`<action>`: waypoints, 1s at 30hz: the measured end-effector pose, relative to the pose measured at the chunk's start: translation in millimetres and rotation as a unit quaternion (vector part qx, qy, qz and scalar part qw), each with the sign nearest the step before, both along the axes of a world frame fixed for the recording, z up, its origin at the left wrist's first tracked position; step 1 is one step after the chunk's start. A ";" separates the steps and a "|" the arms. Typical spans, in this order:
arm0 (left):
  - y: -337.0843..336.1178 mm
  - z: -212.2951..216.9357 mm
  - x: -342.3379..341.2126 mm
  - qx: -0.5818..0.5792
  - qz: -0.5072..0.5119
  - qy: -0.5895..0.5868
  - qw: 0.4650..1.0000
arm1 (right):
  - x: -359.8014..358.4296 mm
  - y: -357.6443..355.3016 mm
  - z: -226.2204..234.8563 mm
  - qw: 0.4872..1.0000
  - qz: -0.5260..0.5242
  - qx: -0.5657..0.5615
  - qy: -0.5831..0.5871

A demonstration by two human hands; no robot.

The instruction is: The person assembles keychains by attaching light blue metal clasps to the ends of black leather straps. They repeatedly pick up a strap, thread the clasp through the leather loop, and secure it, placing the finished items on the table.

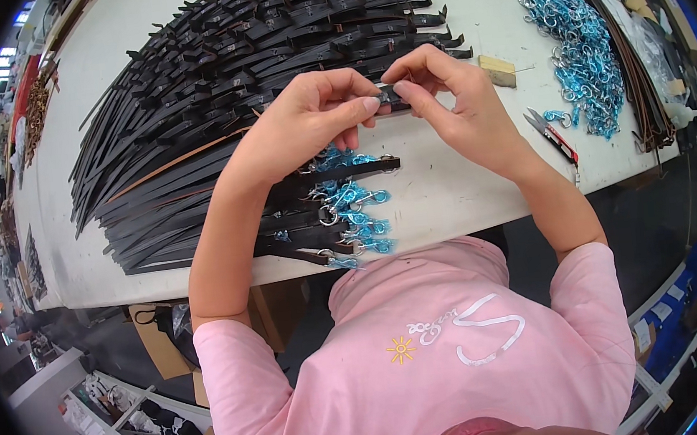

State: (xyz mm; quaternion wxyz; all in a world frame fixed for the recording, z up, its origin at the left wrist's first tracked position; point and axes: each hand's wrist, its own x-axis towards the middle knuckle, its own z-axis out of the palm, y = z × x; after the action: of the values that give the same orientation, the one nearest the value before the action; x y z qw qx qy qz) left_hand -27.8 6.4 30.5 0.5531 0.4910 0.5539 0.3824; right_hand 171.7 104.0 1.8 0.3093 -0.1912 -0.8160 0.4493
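Observation:
My left hand (318, 115) and my right hand (456, 94) meet over the table, both pinching the end of a black strap (390, 96). The thumbs and forefingers close on it from either side; the rest of that strap is largely hidden by my left hand. Beneath my left wrist lie several black straps (173, 222) fitted with metal rings and hooks in blue plastic film (352, 209). One strap end (377, 165) sticks out to the right among them. Beyond my hands spreads a large heap of black straps (265, 45), with upright loops along them.
A heap of blue-wrapped metal hooks and rings (580, 52) sits on the right of the white table (464, 198). Nearer are snips (555, 139) with red and black handles and a small yellowish block (497, 71). Brown straps (651, 131) hang along the right edge.

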 end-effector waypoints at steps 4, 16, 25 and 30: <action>2.5 -3.5 0.3 -0.022 0.002 -0.014 1.000 | 1.5 4.2 0.8 0.975 0.058 -0.213 -0.002; 1.9 -15.7 6.8 0.014 0.018 0.011 1.000 | -1.1 4.3 -10.0 0.967 0.078 -0.243 0.020; -0.2 -6.9 -0.6 -0.041 0.031 -0.026 0.998 | -2.3 5.3 -8.2 0.957 0.082 -0.274 0.034; -3.2 -11.9 1.7 -0.011 0.033 -0.010 0.999 | -2.6 2.9 -6.4 0.957 0.097 -0.272 0.034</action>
State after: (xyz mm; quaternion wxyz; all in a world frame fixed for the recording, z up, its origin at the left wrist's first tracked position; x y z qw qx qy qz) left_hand -26.1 3.3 18.7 0.5507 0.4626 0.5685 0.3994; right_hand 169.1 106.8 -4.7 0.2278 -0.1725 -0.6664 0.6886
